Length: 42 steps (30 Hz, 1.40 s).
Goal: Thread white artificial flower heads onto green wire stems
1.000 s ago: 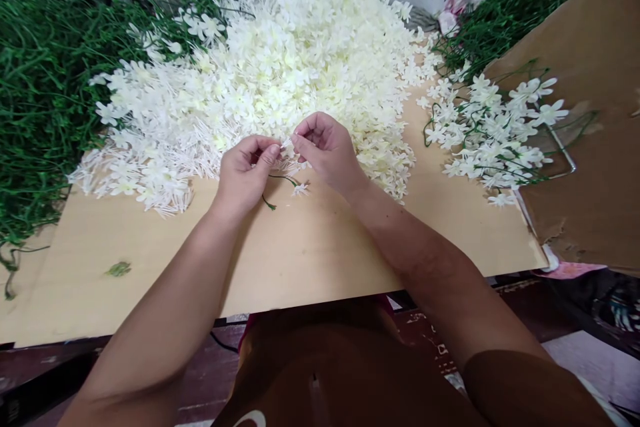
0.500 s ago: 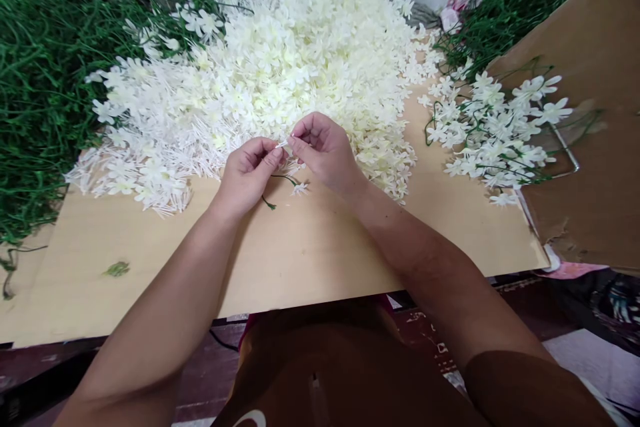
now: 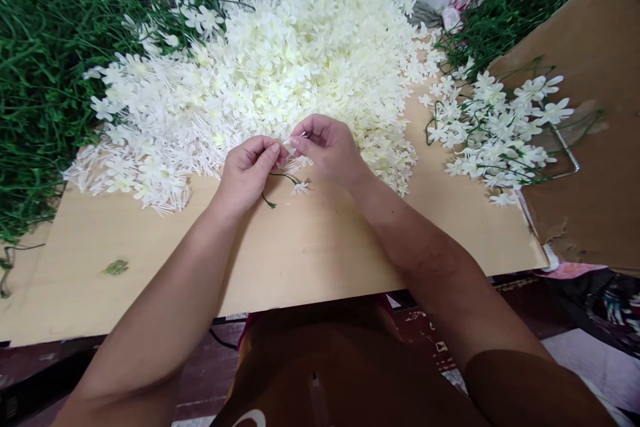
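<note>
My left hand (image 3: 247,170) is closed around a thin green stem (image 3: 280,180) that carries a small white flower (image 3: 300,188) hanging below it. My right hand (image 3: 327,150) pinches a small white artificial flower (image 3: 289,145) right at the left hand's fingertips. Both hands meet at the front edge of a big heap of loose white flowers (image 3: 280,60) on a wooden board (image 3: 300,253).
Green plastic stems are piled at the left (image 3: 40,100) and at the back right (image 3: 520,7). A bunch of finished flower sprigs (image 3: 495,127) lies on the right beside a brown cardboard sheet (image 3: 595,120). A small green leaf piece (image 3: 116,267) lies on the board.
The hands have stayed together at the same spot; the right fingers have shifted slightly, pressing the white flower closer to the left fingertips.
</note>
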Each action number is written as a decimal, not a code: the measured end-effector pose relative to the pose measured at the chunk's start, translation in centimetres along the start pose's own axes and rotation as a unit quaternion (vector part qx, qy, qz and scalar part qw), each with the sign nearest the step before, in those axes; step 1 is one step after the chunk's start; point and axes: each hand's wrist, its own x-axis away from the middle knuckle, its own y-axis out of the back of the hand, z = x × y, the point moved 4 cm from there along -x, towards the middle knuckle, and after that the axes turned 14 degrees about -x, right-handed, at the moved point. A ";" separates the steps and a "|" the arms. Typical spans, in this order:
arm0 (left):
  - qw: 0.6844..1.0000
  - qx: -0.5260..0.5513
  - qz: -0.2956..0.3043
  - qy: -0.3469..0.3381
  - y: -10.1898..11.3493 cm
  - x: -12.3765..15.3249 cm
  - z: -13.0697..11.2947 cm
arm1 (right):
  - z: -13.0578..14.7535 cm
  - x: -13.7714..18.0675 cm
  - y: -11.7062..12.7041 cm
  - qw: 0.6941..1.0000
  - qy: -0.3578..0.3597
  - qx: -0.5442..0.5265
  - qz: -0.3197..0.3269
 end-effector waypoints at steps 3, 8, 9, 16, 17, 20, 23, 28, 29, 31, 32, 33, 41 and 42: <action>0.997 -0.067 -0.031 -0.014 0.4 -0.1 0.3 | 0.2 -0.4 1.9 0.997 -0.001 0.040 -0.066; 0.964 -0.246 -0.062 -0.075 0.6 -0.4 0.4 | 0.3 -0.1 2.1 0.979 -0.059 0.154 -0.117; 0.958 -0.269 -0.056 -0.082 0.4 -0.4 0.4 | 0.3 0.1 1.7 0.976 -0.063 0.178 -0.109; 0.939 -0.332 -0.048 -0.081 -0.5 -0.8 0.3 | -0.1 0.2 0.5 0.986 -0.054 0.144 -0.071; 0.942 -0.322 -0.056 -0.074 -0.5 -0.8 0.3 | -0.3 0.1 0.6 0.990 -0.051 0.111 -0.075; 0.949 -0.296 -0.088 -0.069 -0.1 -0.7 0.4 | -0.9 -0.3 0.9 0.997 -0.046 0.030 -0.059; 0.939 -0.315 -0.085 -0.110 -0.1 -0.6 0.3 | -1.3 -0.3 0.7 0.998 -0.055 -0.011 -0.027; 0.921 -0.347 -0.072 -0.162 -0.4 -0.6 0.1 | -1.3 -0.2 0.5 0.995 -0.073 -0.069 -0.013; 0.922 -0.343 -0.077 -0.160 -0.4 -0.7 0.1 | -1.2 -0.2 0.5 0.995 -0.074 -0.069 -0.015; 0.930 -0.324 -0.086 -0.151 -0.3 -0.8 0.0 | -0.9 -0.1 0.5 0.996 -0.063 -0.055 -0.022; 0.937 -0.306 -0.093 -0.142 -0.2 -0.8 0.0 | -0.7 -0.1 0.6 0.997 -0.051 -0.042 -0.027; 0.945 -0.284 -0.101 -0.128 0.0 -0.9 -0.1 | -0.5 -0.1 0.5 0.998 -0.036 -0.027 -0.033; 0.992 -0.078 -0.089 0.035 -0.1 -0.8 -0.5 | 0.5 0.7 -0.2 0.988 0.106 0.105 -0.050; 0.994 -0.064 -0.082 0.038 -0.2 -0.8 -0.6 | 0.4 0.7 -0.3 0.984 0.119 0.123 -0.047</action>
